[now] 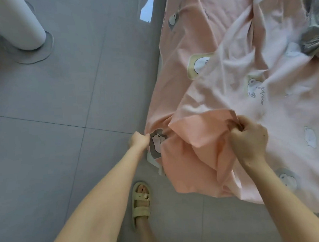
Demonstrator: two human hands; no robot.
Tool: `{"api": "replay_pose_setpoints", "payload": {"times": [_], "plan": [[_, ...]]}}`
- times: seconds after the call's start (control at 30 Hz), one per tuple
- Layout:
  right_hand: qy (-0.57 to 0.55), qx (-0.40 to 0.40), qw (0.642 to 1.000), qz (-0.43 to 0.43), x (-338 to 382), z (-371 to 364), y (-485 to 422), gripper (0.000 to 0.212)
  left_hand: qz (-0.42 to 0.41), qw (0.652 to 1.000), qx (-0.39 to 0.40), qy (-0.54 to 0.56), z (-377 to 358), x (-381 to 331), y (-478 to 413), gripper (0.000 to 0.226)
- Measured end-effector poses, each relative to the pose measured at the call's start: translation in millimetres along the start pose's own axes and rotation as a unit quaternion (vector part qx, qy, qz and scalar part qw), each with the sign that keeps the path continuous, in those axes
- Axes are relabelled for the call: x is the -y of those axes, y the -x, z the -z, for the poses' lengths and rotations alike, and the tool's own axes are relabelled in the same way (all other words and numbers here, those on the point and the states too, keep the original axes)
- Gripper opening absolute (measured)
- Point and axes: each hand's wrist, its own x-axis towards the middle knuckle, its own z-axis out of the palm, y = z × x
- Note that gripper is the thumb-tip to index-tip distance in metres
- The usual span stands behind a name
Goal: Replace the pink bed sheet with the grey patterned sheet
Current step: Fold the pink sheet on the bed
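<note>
Two spots on the pink sheet (pixel 226 65) are grabbed. Its edge is pinched by the left hand (pixel 139 140); at 3 o'clock from there, a fold is clenched by the right hand (pixel 248 137).

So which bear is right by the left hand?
The grey-patch bear on the hanging edge, beside the left hand; other bears lie farther across the pink sheet.

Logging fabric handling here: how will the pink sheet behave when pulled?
Probably floppy: the pink sheet folds and creases where the right hand bunches it. Likely light and thin: loose folds hang beside the left hand gripping its edge.
</note>
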Motion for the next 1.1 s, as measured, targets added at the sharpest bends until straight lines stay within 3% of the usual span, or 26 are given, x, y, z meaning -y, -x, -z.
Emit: {"api": "replay_pose_setpoints", "payload": {"times": [0.13, 0.2, 0.27, 0.43, 0.53, 0.63, 0.83, 0.9, 1.0, 1.1], "plan": [[-0.015, 0.009, 0.999, 0.027, -9.4, -16.6, -12.0, 0.021, 0.129, 0.973, 0.103, 0.158, -15.8, 12.9, -27.9, 0.044], [-0.042, 0.022, 0.998, 0.035, -9.5, -19.8, -11.3, 0.042, 0.155, 0.956, 0.132, 0.210, -20.6, 22.2, -29.1, 0.022], [-0.053, 0.034, 0.998, 0.029, -11.1, -19.8, -7.2, 0.056, 0.154, 0.948, 0.104, 0.257, -22.7, 30.2, -22.4, 0.006], [-0.106, 0.026, 0.993, 0.046, 3.0, -7.5, 14.3, 0.050, 0.076, 0.912, 0.023, 0.402, 22.4, 40.8, 19.5, 0.021], [-0.131, 0.062, 0.986, 0.082, 28.0, 12.5, 39.1, 0.032, -0.003, 0.929, -0.056, 0.365, 70.7, 35.4, 61.4, 0.025], [-0.144, 0.101, 0.976, 0.125, 55.2, 28.4, 78.4, 0.032, -0.090, 0.945, -0.117, 0.293, 115.2, 13.7, 106.5, 0.025], [-0.122, 0.010, 0.973, 0.194, 92.2, 55.9, 151.7, 0.019, -0.242, 0.942, -0.162, 0.165, 170.8, -38.7, 193.5, 0.031], [-0.169, -0.026, 0.964, 0.203, 115.6, 70.6, 172.9, 0.025, -0.257, 0.945, -0.111, 0.170, 182.9, -51.7, 223.8, 0.031], [-0.209, -0.053, 0.957, 0.193, 150.6, 77.3, 187.8, 0.019, -0.230, 0.957, 0.027, 0.174, 192.9, -73.7, 266.1, 0.015], [-0.228, 0.018, 0.962, 0.147, 168.9, 75.1, 184.8, 0.041, -0.250, 0.955, 0.111, 0.118, 199.8, -96.7, 296.0, 0.007]]}}
